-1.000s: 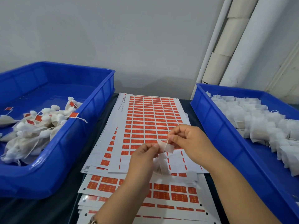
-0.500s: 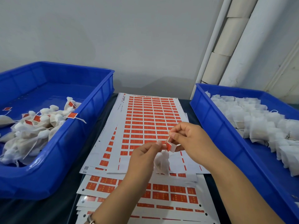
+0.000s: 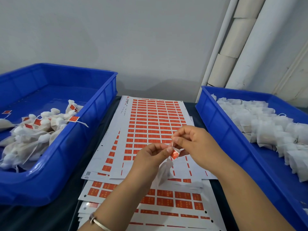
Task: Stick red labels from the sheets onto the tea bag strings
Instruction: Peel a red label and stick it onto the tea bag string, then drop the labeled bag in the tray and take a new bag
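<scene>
Above the label sheets, my left hand and my right hand meet at a small red label. The label is partly folded, its red face showing. My left thumb and forefinger pinch its left edge. My right thumb and forefinger pinch the thin string just above it, and lower right fingers touch the label. A white tea bag hangs from the string below my left hand.
A blue bin on the left holds labelled tea bags. A blue bin on the right holds unlabelled white tea bags. More label sheets are stacked near me. White pipes stand at the back right.
The label has turned from its white backing side to its red face and folded over the string. Both hands stayed together and shifted slightly; the tea bag hangs lower.
</scene>
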### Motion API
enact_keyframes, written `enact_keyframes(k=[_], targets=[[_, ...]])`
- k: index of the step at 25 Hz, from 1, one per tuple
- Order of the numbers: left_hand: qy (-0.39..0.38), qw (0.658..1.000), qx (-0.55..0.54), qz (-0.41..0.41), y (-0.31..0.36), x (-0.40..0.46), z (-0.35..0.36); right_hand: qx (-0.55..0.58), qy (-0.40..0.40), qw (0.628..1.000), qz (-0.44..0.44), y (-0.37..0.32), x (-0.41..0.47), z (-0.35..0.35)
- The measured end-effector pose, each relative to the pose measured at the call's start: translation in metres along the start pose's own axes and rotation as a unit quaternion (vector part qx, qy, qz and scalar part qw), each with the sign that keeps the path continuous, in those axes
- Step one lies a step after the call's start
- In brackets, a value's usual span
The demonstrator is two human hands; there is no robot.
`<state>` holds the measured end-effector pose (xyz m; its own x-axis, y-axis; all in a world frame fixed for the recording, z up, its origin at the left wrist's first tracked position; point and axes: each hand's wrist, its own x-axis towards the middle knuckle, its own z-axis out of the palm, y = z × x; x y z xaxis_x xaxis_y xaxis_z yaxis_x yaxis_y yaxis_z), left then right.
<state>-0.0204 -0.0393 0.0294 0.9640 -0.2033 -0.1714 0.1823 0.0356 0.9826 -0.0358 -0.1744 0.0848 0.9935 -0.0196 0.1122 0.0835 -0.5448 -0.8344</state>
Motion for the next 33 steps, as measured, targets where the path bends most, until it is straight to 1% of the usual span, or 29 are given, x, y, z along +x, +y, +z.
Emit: enact_keyframes(k=[8, 12, 14, 18, 20, 22, 23, 24, 26, 28, 30, 32, 33], targets=[[0.028, 0.999, -0.027, -0.007, 0.000, -0.002, 0.005, 0.022, 0.021, 0.999, 0.010, 0.002, -0.002, 0.002], [0.052, 0.999, -0.009, 0.000, -0.002, -0.001, 0.007, 0.001, -0.001, 1.000, 0.017, 0.001, -0.008, 0.003], [0.042, 0.999, 0.025, 0.012, -0.003, -0.002, 0.004, -0.014, -0.007, 1.000, 0.017, 0.000, -0.011, 0.004], [-0.045, 0.992, 0.106, 0.059, 0.004, -0.003, -0.011, -0.002, -0.002, 1.000, 0.013, -0.003, -0.013, 0.004], [-0.043, 0.979, 0.168, 0.111, 0.015, -0.004, -0.020, 0.016, 0.004, 1.000, 0.010, -0.007, -0.012, 0.005], [-0.027, 0.954, 0.245, 0.170, 0.032, -0.008, -0.030, 0.041, 0.011, 0.999, -0.008, -0.014, -0.012, 0.008], [-0.022, 0.943, 0.267, 0.196, 0.044, -0.011, -0.036, 0.060, 0.013, 0.998, -0.017, -0.018, -0.012, 0.010], [-0.013, 0.936, 0.276, 0.218, 0.058, -0.013, -0.044, 0.076, 0.011, 0.997, -0.023, -0.022, -0.011, 0.012], [0.028, 0.934, 0.253, 0.251, 0.088, -0.019, -0.066, 0.089, -0.006, 0.996, -0.028, -0.029, -0.010, 0.020], [0.095, 0.930, 0.211, 0.285, 0.115, -0.021, -0.094, 0.087, -0.031, 0.995, -0.026, -0.032, -0.007, 0.034], [0.178, 0.914, 0.193, 0.309, 0.135, -0.018, -0.126, 0.075, -0.057, 0.995, -0.015, -0.032, -0.004, 0.050], [0.257, 0.893, 0.218, 0.298, 0.150, -0.011, -0.160, 0.072, -0.087, 0.994, -0.006, -0.030, -0.003, 0.064], [0.287, 0.880, 0.254, 0.280, 0.155, -0.006, -0.175, 0.073, -0.101, 0.992, -0.003, -0.029, -0.002, 0.069]])
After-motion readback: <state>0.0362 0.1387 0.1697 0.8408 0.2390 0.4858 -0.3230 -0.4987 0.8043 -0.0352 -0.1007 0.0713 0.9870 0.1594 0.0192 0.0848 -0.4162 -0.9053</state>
